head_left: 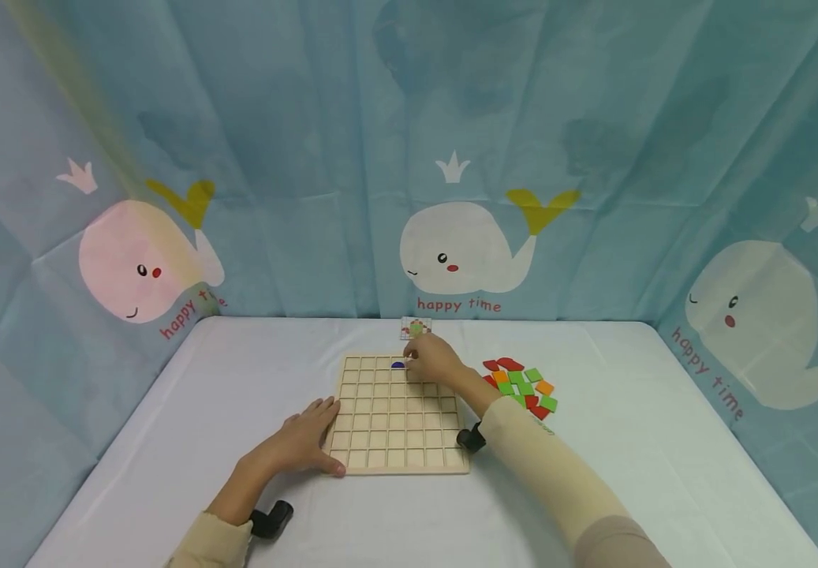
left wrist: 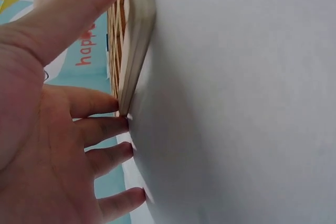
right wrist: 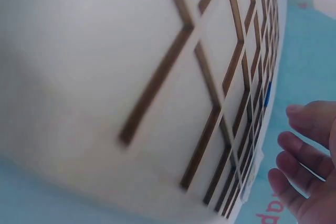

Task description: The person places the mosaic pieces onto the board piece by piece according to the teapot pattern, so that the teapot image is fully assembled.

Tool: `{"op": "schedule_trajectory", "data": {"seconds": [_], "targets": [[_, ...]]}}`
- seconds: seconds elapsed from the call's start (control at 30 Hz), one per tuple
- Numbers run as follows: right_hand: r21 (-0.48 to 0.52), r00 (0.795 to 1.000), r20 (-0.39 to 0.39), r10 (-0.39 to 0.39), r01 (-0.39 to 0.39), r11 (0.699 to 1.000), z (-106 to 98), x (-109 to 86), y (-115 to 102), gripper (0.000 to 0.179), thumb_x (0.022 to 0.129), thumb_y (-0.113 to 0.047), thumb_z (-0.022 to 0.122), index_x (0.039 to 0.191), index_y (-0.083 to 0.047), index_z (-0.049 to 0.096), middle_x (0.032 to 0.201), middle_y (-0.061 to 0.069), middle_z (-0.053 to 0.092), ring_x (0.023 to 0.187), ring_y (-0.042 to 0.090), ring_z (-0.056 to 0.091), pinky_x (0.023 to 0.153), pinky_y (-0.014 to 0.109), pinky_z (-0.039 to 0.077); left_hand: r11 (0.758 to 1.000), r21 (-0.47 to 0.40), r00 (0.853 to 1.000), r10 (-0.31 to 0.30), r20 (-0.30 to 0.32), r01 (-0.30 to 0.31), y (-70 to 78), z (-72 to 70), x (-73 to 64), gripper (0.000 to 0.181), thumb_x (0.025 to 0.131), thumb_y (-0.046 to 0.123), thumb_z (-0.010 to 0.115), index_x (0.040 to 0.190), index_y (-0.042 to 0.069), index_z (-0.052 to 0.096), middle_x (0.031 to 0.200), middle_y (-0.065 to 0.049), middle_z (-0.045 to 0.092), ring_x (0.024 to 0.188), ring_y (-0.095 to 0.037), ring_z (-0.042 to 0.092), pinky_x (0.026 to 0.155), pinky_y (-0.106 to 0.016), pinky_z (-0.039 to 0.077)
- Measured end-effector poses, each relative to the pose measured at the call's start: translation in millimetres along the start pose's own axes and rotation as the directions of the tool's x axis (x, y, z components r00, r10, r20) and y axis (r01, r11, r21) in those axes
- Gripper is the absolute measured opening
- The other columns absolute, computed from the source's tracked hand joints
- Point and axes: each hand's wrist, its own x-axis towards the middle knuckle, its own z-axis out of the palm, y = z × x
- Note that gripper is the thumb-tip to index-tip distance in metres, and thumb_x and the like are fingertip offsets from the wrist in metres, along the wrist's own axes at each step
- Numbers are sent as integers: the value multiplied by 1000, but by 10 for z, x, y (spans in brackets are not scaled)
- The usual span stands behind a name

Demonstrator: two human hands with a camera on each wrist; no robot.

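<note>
A light wooden board [head_left: 377, 438] with a raised square grid lies on the white table. My left hand [head_left: 305, 438] rests along its left side with fingers spread. In the left wrist view, the thumb and fingertips touch the board's edge [left wrist: 137, 40]. A small blue piece [head_left: 397, 364] sits in a cell of the far row. My right hand [head_left: 435, 360] hovers over the far side of the board, just right of that piece. The right wrist view shows its fingers [right wrist: 302, 163] loosely bent, apart from the thumb, with nothing visible between them.
Red, green and orange flat pieces [head_left: 525, 388] lie in a loose pile right of the board, beside the right forearm. A small patterned card [head_left: 406, 328] lies at the table's far edge. Behind it hangs a blue whale-print curtain [head_left: 295, 252].
</note>
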Motion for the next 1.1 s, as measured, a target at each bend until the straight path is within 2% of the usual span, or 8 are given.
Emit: {"op": "schedule_trajectory", "data": {"seconds": [0.2,0.47,0.9,1.1], "targets": [[-8,999,-32,23,-24,1000,-94,-83,137,19,89,-12,67,105,-4,75,94,8,70,88,22,62,80,38,53,1000,-25,1000,20,13,-19,-14,-37,1,114,64,40,89,150,-6,29,157,-27,26,146,-48,20,112,-69,19],[-22,997,-37,72,-73,997,-242,-200,330,20,89,-15,68,106,-6,74,92,7,67,88,21,60,80,38,52,1000,-15,1000,4,3,-4,22,-49,14,113,63,38,90,149,-6,31,156,-27,27,146,-48,20,113,-69,19],[-46,998,-55,43,-46,998,-403,-417,611,22,88,-15,68,107,-3,74,94,9,69,90,24,61,81,40,53,1000,-18,1000,1,8,-1,25,-32,3,114,62,38,90,149,-7,31,156,-28,27,146,-48,20,112,-69,20],[-22,994,-47,101,-102,995,-456,-486,725,22,89,-16,67,106,-4,74,95,9,68,89,23,58,83,40,54,1000,-27,1000,9,3,-9,14,-37,-19,114,62,37,90,149,-7,30,157,-28,26,146,-49,20,112,-69,21]]}}
